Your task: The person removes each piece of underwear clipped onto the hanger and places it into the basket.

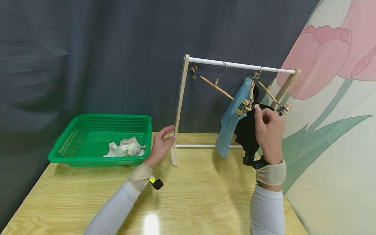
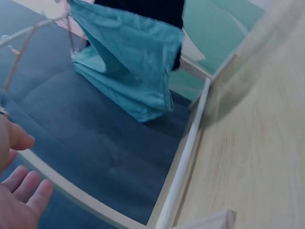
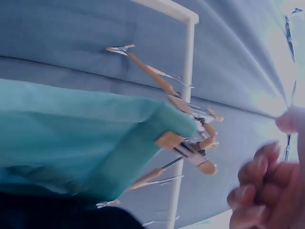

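Observation:
My left hand [image 1: 162, 143] is beside the left post of a small clothes rack [image 1: 180, 98], fingers relaxed and holding nothing. In the left wrist view its fingers [image 2: 29, 191] are spread from the thumb. My right hand [image 1: 269, 132] is raised in front of the hangers, fingers loosely curled. The right wrist view shows those fingers [image 3: 257, 186] apart from a wooden clip [image 3: 188, 152] that grips a light blue garment [image 3: 90, 124]. That garment hangs from a wooden clip hanger, with a black garment [image 1: 248, 130] behind it. Another clip hanger [image 1: 216, 86] hangs bare at the left.
A green plastic basket [image 1: 100, 161] stands on the wooden table [image 1: 188, 199] at the left, with a crumpled white cloth [image 1: 126, 148] inside. A dark curtain [image 1: 117, 65] backs the table. At the right is a wall [image 1: 337, 147] painted with tulips.

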A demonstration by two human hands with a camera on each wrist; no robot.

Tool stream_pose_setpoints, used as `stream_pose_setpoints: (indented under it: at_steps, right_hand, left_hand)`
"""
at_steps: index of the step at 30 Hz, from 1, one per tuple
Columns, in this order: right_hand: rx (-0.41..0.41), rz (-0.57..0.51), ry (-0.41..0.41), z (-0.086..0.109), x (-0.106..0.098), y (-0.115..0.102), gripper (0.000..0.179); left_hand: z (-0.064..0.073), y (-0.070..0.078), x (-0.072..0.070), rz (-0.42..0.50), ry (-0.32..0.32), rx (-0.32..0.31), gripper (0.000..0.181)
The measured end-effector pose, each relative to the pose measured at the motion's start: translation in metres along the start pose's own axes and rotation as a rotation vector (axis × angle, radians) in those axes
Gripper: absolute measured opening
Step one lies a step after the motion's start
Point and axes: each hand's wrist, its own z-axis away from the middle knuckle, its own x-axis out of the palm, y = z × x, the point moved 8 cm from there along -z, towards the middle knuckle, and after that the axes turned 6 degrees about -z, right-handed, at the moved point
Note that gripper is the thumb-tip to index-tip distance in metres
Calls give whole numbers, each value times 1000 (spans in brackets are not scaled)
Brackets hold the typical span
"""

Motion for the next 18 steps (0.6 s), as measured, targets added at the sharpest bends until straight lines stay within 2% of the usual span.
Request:
stream_pose_setpoints:
  at_steps: [1, 3, 4, 8, 12, 18]
  right_hand:
    - [30, 14, 34, -7, -1, 0, 45]
    - [85, 37, 54, -20, 1, 1, 43]
    - [107, 49, 44, -25, 5, 2, 42]
    - [196, 109, -70, -38, 21, 14, 47]
    - [256, 131, -161, -40, 28, 28, 50]
    - [291, 165, -175, -37, 17, 39, 46]
  left_hand:
    - [-6, -1, 3, -12, 15, 4, 45]
    - [-16, -3, 7, -48, 32, 9, 50]
    - [-19, 0, 8, -67, 36, 12, 52]
    - [-32, -9, 11, -110, 36, 24, 58]
    - [-40, -22, 14, -89, 44, 6, 53]
    - [-45, -29, 11, -108, 105, 5, 43]
